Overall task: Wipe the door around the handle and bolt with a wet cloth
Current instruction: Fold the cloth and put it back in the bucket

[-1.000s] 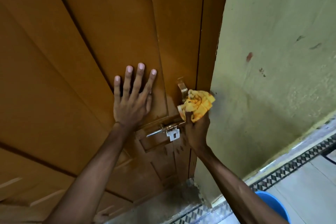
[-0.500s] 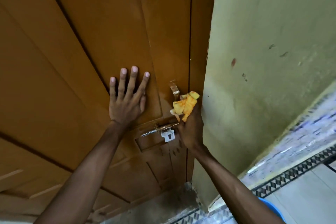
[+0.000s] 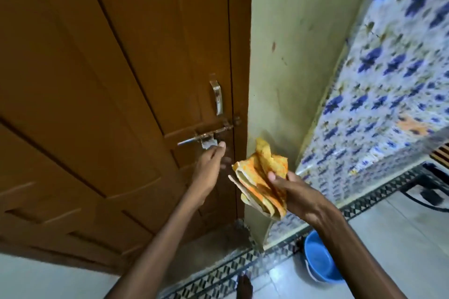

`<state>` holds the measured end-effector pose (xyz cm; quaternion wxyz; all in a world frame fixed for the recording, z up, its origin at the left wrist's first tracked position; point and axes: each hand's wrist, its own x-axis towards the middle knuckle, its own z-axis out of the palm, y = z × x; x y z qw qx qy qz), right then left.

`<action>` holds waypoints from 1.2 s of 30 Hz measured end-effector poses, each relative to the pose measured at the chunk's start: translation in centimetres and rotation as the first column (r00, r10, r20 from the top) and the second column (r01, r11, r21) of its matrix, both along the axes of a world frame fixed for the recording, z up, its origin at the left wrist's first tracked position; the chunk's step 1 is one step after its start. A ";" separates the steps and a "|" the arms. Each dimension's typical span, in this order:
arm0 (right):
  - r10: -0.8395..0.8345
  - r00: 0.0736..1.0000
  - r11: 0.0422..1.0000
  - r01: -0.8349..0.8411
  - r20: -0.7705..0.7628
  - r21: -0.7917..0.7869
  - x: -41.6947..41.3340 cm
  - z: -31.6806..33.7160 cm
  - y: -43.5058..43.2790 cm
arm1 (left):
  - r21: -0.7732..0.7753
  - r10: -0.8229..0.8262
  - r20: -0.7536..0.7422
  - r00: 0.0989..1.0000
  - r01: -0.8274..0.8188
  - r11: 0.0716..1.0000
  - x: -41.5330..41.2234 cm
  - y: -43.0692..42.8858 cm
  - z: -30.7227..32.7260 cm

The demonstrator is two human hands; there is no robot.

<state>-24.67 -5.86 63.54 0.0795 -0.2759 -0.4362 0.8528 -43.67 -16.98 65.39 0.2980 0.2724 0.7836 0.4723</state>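
Note:
The brown wooden door (image 3: pixel 109 80) fills the left of the view. Near its right edge a metal handle (image 3: pixel 217 98) stands upright, and below it a metal bolt (image 3: pixel 206 135) runs sideways with a small white tag under it. My left hand (image 3: pixel 211 162) reaches up to just below the bolt, fingertips at the tag. Whether it grips the tag or the bolt is unclear. My right hand (image 3: pixel 295 193) is off the door, in front of the wall, and holds the folded yellow-orange cloth (image 3: pixel 261 177).
A pale green wall (image 3: pixel 291 55) adjoins the door on the right. A surface under a blue-flowered cover (image 3: pixel 388 104) stands further right. A blue basin (image 3: pixel 319 260) sits on the tiled floor by the patterned border. Dark cables lie at the far right.
My right hand has pulled the cloth off the door near the handle, down and to the right. My left hand left the door panel and moved to the bolt. The view backed away.

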 end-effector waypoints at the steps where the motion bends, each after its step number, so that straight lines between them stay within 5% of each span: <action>1: 0.007 1.000 0.999 -0.008 0.021 0.039 1.3 -0.5 -0.5 | 0.005 -0.034 0.142 0.989 0.033 0.999 1.7 -0.6 -0.3; 9: -0.124 0.962 0.991 0.131 0.245 -0.010 11.2 -3.9 -2.7 | -0.019 -0.298 0.496 0.816 0.353 0.936 12.6 -3.0 -5.2; 16: -0.008 0.924 1.000 0.005 0.383 0.009 19.4 -8.2 1.4 | 0.002 -0.235 0.637 0.734 0.303 0.953 20.7 -0.3 -10.3; 21: 0.199 0.881 0.972 -0.232 0.429 0.025 25.2 -10.7 7.4 | 0.083 -0.146 0.830 0.539 0.141 0.987 27.7 4.0 -14.4; 25: 0.112 0.887 0.983 -0.166 0.449 0.084 29.3 -13.6 12.7 | -0.031 0.013 0.600 0.800 0.007 0.999 33.6 8.6 -16.8; 28: 0.168 0.906 0.982 -0.188 0.388 0.014 32.0 -15.6 15.2 | -0.086 0.085 0.427 0.900 -0.054 0.995 37.0 11.6 -18.6; 31: 0.196 0.916 0.972 -0.229 0.351 0.056 33.6 -17.8 17.9 | -0.112 0.065 0.307 0.949 -0.032 0.993 39.1 13.6 -20.5; 36: 0.337 0.822 0.796 -0.509 0.459 0.328 34.5 -24.8 22.0 | -0.093 0.018 0.387 0.922 0.019 0.995 40.1 15.6 -27.5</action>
